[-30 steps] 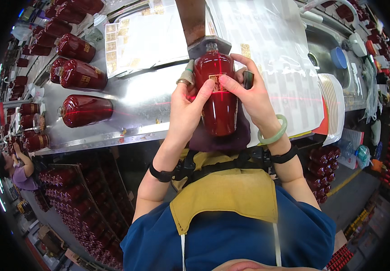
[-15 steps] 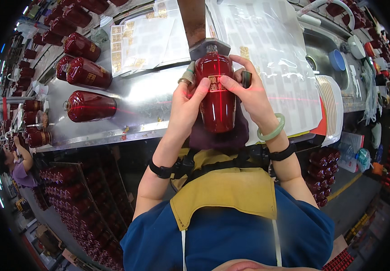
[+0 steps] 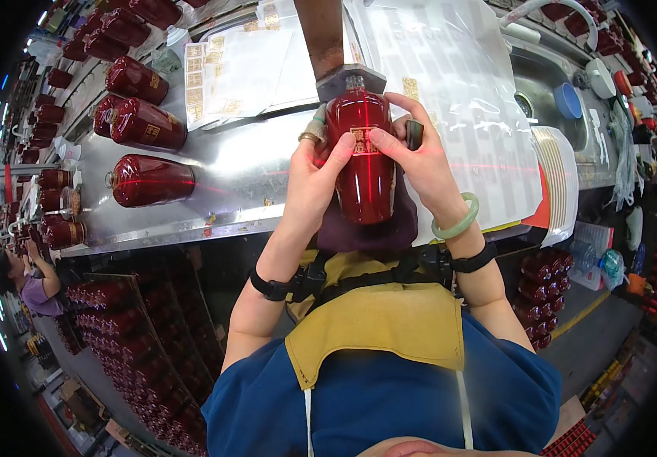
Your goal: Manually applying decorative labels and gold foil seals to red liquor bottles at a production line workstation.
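A glossy dark red bottle point(image 3: 360, 186) lies on its side on a dark purple cloth point(image 3: 405, 228), its clear neck against the metal stand point(image 3: 327, 46). My left hand point(image 3: 315, 164) and my right hand point(image 3: 420, 152) grip it from both sides. Both thumbs press on the gold label point(image 3: 365, 140) on its front, one at each edge. Red laser lines cross over the bottle and label. A ring-like wrap sits on a left finger, and a dark band shows on a right finger. The fingers under the bottle are hidden.
Several red bottles point(image 3: 153, 180) lie or stand on the metal bench at left. Sheets of gold labels point(image 3: 248, 72) lie behind. At right are a plastic-covered white sheet point(image 3: 465, 99), a sink point(image 3: 545, 84) and a blue cup point(image 3: 567, 100). Far left, another person point(image 3: 39, 286) handles bottles.
My hands and the bottle stay almost in place, with both thumbs on the label. The whole view shifts very slightly. The far person's arm has moved a little.
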A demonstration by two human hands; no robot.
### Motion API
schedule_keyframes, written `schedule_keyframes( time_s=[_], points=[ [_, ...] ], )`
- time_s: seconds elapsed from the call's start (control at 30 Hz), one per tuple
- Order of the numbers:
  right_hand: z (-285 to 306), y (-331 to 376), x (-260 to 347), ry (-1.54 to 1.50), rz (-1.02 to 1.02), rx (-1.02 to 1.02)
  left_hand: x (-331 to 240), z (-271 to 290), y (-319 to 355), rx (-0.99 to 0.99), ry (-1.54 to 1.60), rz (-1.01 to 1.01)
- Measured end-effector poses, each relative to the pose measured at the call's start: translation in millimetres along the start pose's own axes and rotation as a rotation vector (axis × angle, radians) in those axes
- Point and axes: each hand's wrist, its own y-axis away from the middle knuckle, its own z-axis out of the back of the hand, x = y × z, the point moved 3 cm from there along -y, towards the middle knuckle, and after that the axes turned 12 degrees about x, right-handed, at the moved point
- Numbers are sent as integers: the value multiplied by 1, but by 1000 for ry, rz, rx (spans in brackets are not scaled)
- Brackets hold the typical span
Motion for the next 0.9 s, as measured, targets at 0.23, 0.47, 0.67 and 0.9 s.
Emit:
schedule_keyframes(
  time_s=[0.23,0.47,0.67,0.9],
  points=[
    [1,0,0,7,7,9,3,2,-1,-3,10,-11],
    [0,0,-1,4,17,5,1,0,0,8,12,-18],
    [3,10,17,-17,-46,20,0,4,0,44,137,2],
    [-12,51,33,238,146,-25,2,0,6,44,-20,-34]
  ],
)
